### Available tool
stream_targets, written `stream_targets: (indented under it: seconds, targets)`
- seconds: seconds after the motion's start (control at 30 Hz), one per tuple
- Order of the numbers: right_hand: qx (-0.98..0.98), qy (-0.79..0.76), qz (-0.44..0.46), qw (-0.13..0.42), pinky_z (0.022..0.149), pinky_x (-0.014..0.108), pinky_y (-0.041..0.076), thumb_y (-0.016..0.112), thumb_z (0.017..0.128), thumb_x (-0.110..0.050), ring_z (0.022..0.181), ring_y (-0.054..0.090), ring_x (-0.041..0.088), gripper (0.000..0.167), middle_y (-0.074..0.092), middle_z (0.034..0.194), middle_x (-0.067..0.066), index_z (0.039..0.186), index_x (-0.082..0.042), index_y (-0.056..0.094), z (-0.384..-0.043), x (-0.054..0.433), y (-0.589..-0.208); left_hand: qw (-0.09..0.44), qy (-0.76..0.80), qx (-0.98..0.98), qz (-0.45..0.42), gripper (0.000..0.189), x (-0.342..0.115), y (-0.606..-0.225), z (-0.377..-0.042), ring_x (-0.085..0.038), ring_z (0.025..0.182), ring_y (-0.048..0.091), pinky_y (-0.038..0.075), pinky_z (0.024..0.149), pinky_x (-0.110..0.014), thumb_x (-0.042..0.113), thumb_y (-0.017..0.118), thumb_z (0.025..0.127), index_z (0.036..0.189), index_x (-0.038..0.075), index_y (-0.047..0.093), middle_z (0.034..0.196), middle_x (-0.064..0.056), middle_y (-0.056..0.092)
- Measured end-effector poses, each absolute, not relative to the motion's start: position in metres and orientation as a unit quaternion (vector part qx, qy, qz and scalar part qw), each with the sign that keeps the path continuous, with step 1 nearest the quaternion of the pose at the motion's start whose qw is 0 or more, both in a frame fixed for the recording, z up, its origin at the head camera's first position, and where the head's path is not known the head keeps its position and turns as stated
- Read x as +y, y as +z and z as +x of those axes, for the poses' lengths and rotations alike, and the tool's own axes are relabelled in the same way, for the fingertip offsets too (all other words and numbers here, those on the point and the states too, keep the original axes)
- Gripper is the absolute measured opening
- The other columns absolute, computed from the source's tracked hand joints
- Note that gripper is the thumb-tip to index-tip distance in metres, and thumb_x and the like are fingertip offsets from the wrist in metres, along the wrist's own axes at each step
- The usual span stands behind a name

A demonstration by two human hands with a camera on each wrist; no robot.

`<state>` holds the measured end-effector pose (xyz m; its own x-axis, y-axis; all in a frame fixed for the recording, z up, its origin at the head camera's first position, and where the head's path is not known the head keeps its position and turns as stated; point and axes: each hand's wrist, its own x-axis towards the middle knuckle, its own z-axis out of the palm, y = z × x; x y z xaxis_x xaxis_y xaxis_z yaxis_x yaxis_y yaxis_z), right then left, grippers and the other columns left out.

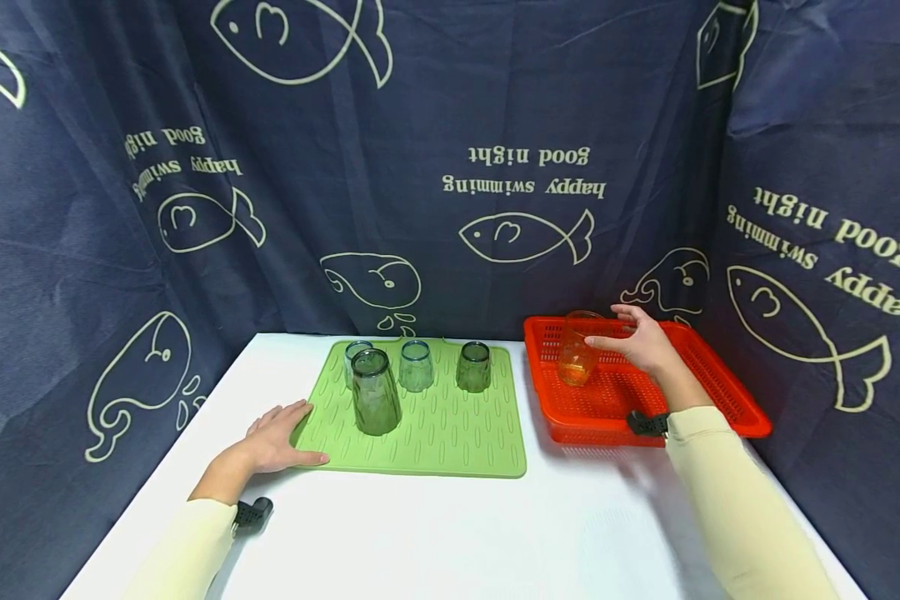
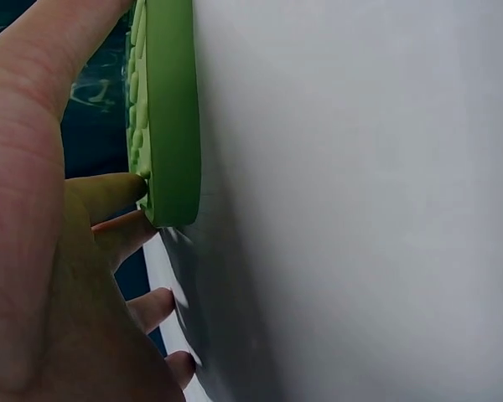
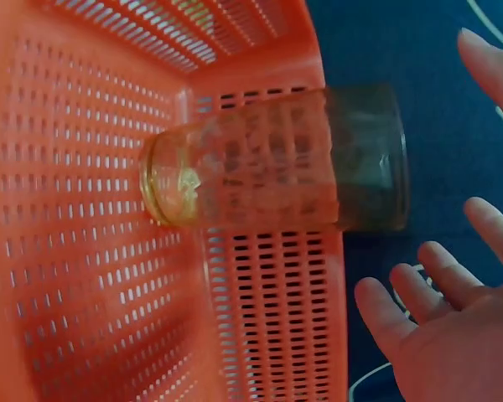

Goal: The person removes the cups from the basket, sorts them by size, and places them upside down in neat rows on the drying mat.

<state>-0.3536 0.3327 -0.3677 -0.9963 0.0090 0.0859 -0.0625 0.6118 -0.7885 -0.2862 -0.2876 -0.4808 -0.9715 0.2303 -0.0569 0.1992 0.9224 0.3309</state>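
A tall amber glass (image 1: 576, 358) stands upright inside the red basket (image 1: 581, 430). My right hand (image 1: 642, 344) hovers just right of that glass, thumb and fingers spread apart; the right wrist view shows a gap between the fingers and the glass (image 3: 260, 163). At the front left corner of the green drying mat (image 1: 450, 446), my left hand (image 1: 276, 439) rests with spread fingers touching the mat's edge (image 2: 174, 126). On the mat are a tall green glass (image 1: 376, 404), a short green glass (image 1: 473, 371), a short bluish glass (image 1: 416, 371) and another bluish glass (image 1: 350, 357) partly hidden behind the tall one.
The mat and basket sit on a white table (image 1: 420, 533), the basket at its right rear. A dark blue curtain (image 1: 420, 167) with fish drawings encloses the back and sides, close behind the basket.
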Motion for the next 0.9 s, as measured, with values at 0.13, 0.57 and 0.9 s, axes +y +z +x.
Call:
stream_targets:
  seconds: [0.13, 0.57, 0.9]
  targets:
    - [-0.902, 0.430, 0.005, 0.019, 0.117, 0.067, 0.035, 0.083, 0.083, -0.050, 0.147, 0.030, 0.051, 0.112, 0.024, 0.166, 0.028, 0.163, -0.008, 0.018, -0.360, 0.335, -0.372, 0.047, 0.167, 0.979, 0.110, 0.114, -0.287, -0.482, -0.285, -0.062, 0.145, 0.025, 0.023, 0.115, -0.077, 0.066, 0.080, 0.074, 0.155, -0.002, 0.037, 0.161, -0.026, 0.034]
    - [-0.894, 0.446, -0.008, -0.032, 0.120, 0.064, 0.034, 0.084, 0.085, -0.043, 0.146, 0.030, 0.050, 0.115, 0.022, 0.165, 0.030, 0.164, -0.007, 0.009, -0.370, 0.334, -0.378, 0.039, 0.169, 0.979, 0.110, 0.116, -0.287, -0.484, -0.286, -0.060, 0.147, 0.024, 0.022, 0.116, -0.076, 0.068, 0.080, 0.074, 0.155, -0.001, 0.036, 0.162, -0.026, 0.033]
    - [-0.893, 0.447, -0.011, -0.053, 0.118, 0.066, 0.034, 0.085, 0.082, -0.044, 0.145, 0.029, 0.052, 0.119, 0.021, 0.163, 0.032, 0.165, -0.009, 0.007, -0.376, 0.336, -0.385, 0.001, 0.182, 0.976, 0.120, 0.117, -0.283, -0.487, -0.276, -0.058, 0.147, 0.025, 0.023, 0.115, -0.077, 0.066, 0.082, 0.073, 0.156, -0.001, 0.035, 0.163, -0.029, 0.030]
